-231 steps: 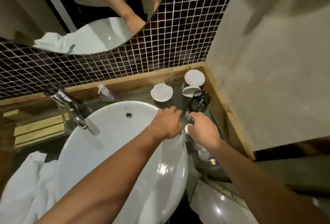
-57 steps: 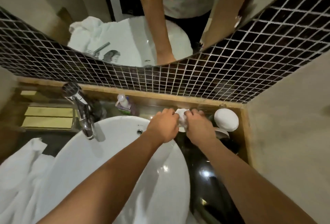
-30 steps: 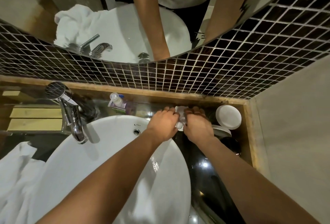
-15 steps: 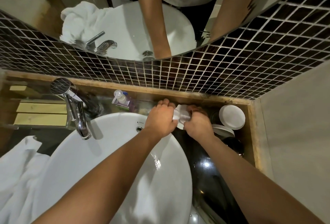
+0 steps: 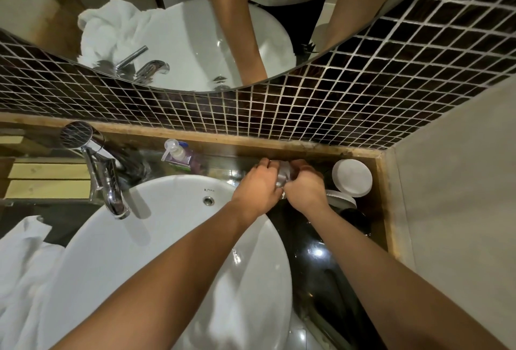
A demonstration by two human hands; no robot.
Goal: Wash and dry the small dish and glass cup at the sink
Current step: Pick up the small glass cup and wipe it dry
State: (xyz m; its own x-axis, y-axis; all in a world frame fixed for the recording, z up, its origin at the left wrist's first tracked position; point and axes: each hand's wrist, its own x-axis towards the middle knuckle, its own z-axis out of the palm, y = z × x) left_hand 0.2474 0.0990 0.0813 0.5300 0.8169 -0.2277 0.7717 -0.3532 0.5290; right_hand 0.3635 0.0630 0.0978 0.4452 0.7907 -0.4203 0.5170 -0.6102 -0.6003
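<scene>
Both of my hands meet at the back of the dark counter, just right of the white sink (image 5: 156, 260). My left hand (image 5: 257, 190) and my right hand (image 5: 305, 192) are closed around a small whitish piece, which looks like the small dish (image 5: 283, 174). Only a sliver of it shows between my fingers. I cannot make out the glass cup in this view.
A chrome faucet (image 5: 107, 182) stands at the sink's left, with a pump soap bottle (image 5: 175, 154) behind the basin. Two white round lidded cups (image 5: 352, 178) and a dark vessel (image 5: 354, 217) fill the right corner. A white towel (image 5: 22, 271) lies at the left. Tiled wall and mirror (image 5: 195, 28) rise behind.
My hands left the spot near the dark vessel and came to the back of the counter where the small dish sat. Over the last second they closed tighter around the white piece.
</scene>
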